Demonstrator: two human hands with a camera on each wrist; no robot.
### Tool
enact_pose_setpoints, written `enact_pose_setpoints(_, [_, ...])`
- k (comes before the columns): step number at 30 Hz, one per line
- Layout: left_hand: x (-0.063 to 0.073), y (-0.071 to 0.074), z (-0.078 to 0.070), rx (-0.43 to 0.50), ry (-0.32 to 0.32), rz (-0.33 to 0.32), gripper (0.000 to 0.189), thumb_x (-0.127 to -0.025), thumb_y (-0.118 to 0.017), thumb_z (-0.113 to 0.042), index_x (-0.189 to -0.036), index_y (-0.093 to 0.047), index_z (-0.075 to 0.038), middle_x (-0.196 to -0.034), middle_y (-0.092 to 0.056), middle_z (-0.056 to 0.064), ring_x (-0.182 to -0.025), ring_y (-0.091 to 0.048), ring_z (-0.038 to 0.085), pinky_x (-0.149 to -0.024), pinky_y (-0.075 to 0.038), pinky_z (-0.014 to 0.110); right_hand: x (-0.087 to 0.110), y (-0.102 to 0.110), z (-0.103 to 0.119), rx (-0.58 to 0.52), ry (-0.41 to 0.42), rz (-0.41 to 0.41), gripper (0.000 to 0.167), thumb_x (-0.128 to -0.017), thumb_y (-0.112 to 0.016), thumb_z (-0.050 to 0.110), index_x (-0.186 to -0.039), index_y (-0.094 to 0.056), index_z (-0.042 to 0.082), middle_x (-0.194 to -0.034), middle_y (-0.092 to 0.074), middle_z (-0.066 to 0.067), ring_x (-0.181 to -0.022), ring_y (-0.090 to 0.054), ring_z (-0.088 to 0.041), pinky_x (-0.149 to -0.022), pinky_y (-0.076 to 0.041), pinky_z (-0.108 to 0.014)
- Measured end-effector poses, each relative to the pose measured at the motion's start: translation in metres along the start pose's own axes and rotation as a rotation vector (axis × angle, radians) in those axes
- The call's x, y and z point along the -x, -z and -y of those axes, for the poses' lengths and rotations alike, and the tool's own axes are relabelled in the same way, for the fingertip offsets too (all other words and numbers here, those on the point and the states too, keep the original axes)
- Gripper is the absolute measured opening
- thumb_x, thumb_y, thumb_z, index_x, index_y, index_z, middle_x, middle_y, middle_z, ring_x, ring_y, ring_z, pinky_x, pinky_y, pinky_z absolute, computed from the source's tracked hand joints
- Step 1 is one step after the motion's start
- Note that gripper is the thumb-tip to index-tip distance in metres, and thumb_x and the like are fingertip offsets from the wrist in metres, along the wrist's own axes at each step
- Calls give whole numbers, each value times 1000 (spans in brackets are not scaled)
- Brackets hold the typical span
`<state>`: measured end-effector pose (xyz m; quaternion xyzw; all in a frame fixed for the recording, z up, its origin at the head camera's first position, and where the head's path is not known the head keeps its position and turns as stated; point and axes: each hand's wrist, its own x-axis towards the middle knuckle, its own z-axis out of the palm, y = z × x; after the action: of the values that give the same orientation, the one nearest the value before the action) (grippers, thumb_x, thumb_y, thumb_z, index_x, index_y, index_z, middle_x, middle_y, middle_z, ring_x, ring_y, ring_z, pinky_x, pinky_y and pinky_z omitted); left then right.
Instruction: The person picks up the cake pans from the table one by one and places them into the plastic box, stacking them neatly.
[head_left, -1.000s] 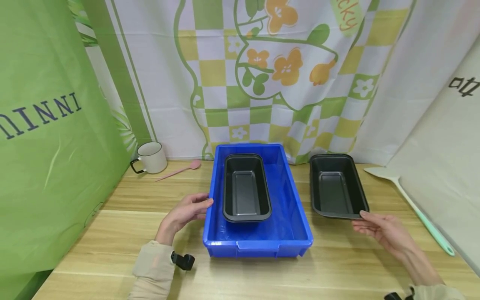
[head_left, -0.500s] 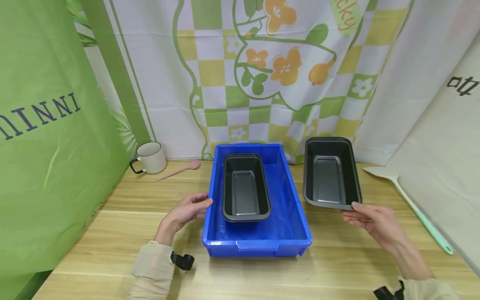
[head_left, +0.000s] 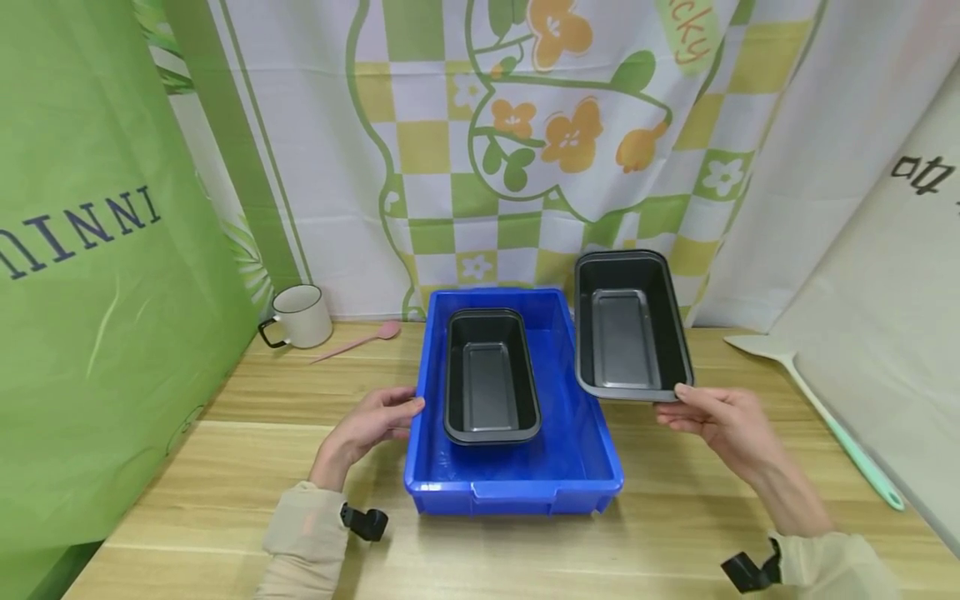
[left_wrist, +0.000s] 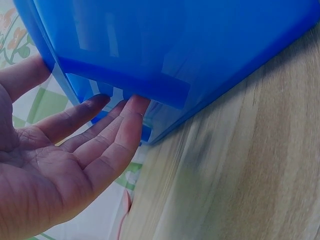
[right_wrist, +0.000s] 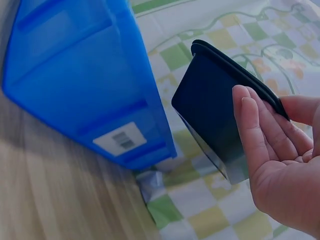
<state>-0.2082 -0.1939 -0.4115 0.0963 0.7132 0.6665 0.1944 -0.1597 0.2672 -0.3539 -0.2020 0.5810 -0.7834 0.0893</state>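
My right hand [head_left: 729, 427] pinches a dark loaf pan [head_left: 626, 333] by its near right corner, thumb on the rim and fingers beneath. This pan is raised off the table, and its left edge overlaps the right wall of a blue plastic bin [head_left: 517, 498] in the head view. The right wrist view shows the pan's dark outer wall [right_wrist: 207, 95] against the fingers. A second loaf pan [head_left: 491, 387] rests inside the bin, toward its left side. My left hand [head_left: 372, 423] holds the bin's left side, its thumb at the rim and its fingers [left_wrist: 132, 117] at a ledge below.
A white mug [head_left: 302, 317] with a black handle stands at the back left, beside a pink spoon [head_left: 360, 342]. On the right lies a spatula [head_left: 832, 417] with a pale green handle. A patterned curtain [head_left: 420, 183] hangs behind the wooden table [head_left: 247, 467].
My right hand has lifted the loaf pan off the table and carried it up and left to the bin's right edge. The left hand and the bin have stayed in place.
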Motion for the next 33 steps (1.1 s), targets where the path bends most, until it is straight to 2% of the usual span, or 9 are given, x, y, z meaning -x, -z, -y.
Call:
enact_pose_setpoints(9, [-1, 1, 0, 0, 1, -5, 65, -97, -57, -19, -142, -27, 16, -131, -50, 32, -97, -64, 15, -89, -53, 36, -21, -23, 2, -15, 64, 111, 38, -98, -36, -10, -101, -73, -3, -90, -72, -16, -85, -71, -24, -74, -57, -31])
enact_pose_setpoints(12, [-1, 0, 0, 0, -4, -1, 66, -97, -57, -20, -142, -26, 16, -131, -50, 32, -97, -64, 15, -90, -52, 36, -27, -33, 2, -25, 66, 137, 37, -98, -37, -10, -101, -73, -3, -89, -72, -16, -83, -71, -23, -73, -57, -30])
enact_pose_setpoints(18, [-1, 0, 0, -2, -2, -9, 64, -96, -58, -20, -142, -29, 16, -128, -54, 28, -97, -64, 15, -91, -52, 37, -41, -54, 2, 33, 45, 163, 32, -98, -43, -7, -97, -74, -1, -87, -72, -17, -80, -71, -23, -72, -58, -31])
enact_pose_setpoints(25, [1, 0, -1, -6, -6, -12, 64, -96, -57, -19, -141, -29, 16, -125, -57, 24, -96, -64, 15, -90, -52, 38, -51, -70, -1, 42, -34, 166, 31, -98, -46, -3, -95, -76, 3, -84, -73, -15, -76, -71, -21, -69, -58, -30])
enact_pose_setpoints(33, [0, 0, -1, -7, -10, -9, 64, -97, -56, -18, -142, -27, 16, -129, -54, 26, -97, -64, 16, -91, -52, 39, -58, -86, -14, 123, -195, 70, 23, -96, -54, 3, -88, -76, 7, -80, -73, -13, -73, -71, -19, -68, -59, -31])
